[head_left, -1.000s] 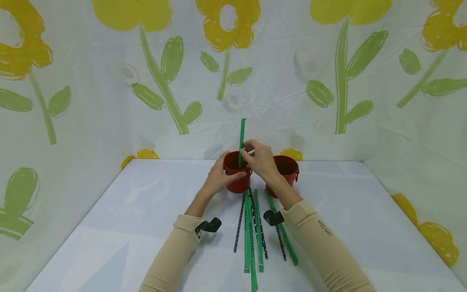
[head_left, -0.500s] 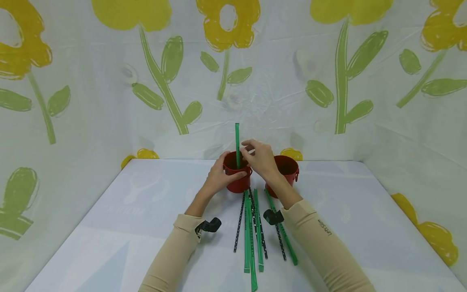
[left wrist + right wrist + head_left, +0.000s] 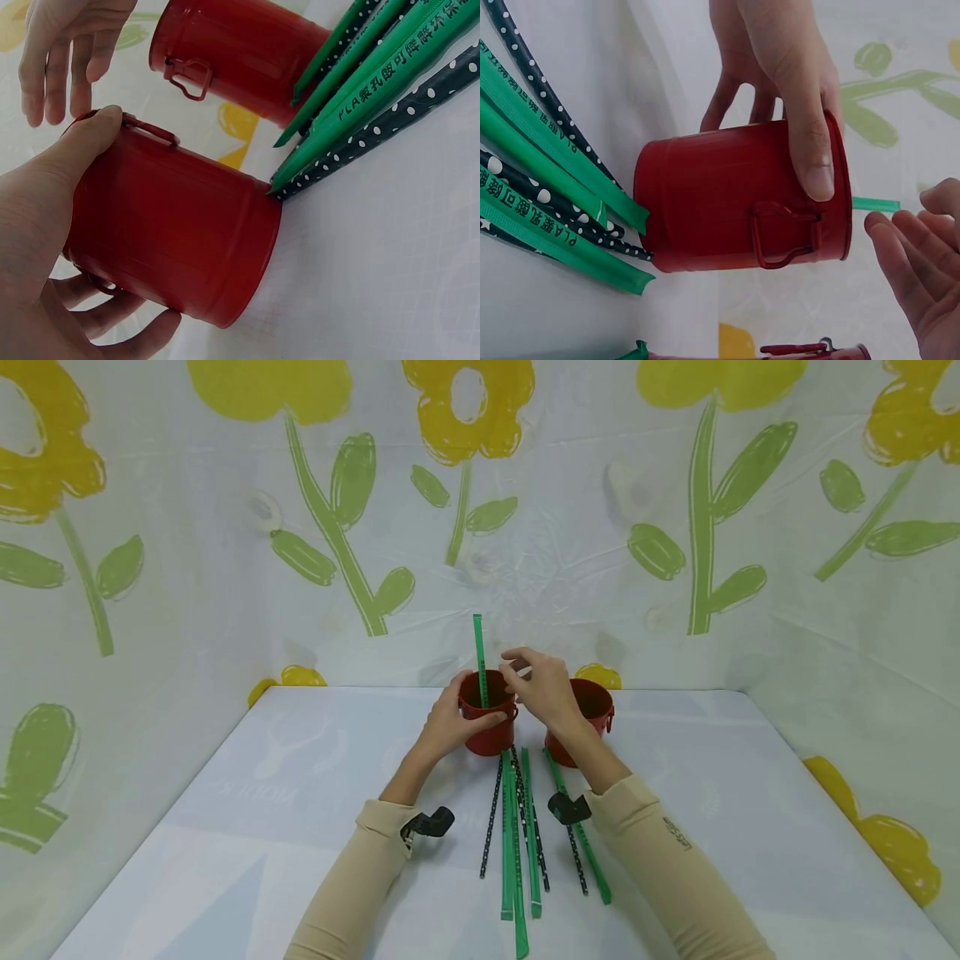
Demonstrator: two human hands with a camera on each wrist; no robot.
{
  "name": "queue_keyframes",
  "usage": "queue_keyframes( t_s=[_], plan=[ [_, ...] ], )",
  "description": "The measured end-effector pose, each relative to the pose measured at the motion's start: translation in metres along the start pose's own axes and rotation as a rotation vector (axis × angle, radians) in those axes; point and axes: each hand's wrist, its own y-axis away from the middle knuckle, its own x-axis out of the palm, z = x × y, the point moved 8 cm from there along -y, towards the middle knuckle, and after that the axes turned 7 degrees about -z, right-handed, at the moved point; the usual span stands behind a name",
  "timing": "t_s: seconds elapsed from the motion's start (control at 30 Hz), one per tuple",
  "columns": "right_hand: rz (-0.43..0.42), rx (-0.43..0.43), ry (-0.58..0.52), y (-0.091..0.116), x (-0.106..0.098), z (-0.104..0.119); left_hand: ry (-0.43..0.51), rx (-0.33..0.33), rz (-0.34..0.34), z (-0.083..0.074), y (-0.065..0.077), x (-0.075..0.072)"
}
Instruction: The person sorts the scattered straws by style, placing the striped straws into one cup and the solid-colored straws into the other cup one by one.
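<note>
My left hand grips a small red metal bucket, thumb over the rim and fingers around the far side. Inside it stands a green wrapped straw, leaning left, its upper part above the rim. Just right of that rim is my right hand, fingers loosely bent and apart from the straw, nothing between them. In the right wrist view the straw's green end sticks out past the rim near those fingertips. A second red bucket stands to the right, partly behind my right hand and wrist.
In front of the buckets lie several green wrapped straws and several black straws with white dots, pointing toward me. The white table ends at a flower-print cloth backdrop.
My right hand has let go of the green wrapped straw and drawn slightly right. The straw has tipped from upright to leaning left in the bucket. My left hand has stayed put.
</note>
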Motion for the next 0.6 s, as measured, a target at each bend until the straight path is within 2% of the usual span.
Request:
queue_keyframes(
  t_s=[0.6],
  plan=[
    [-0.018, -0.038, -0.018, 0.018, -0.021, 0.001, 0.013, -0.006, -0.002, -0.001, 0.002, 0.0]
  ],
)
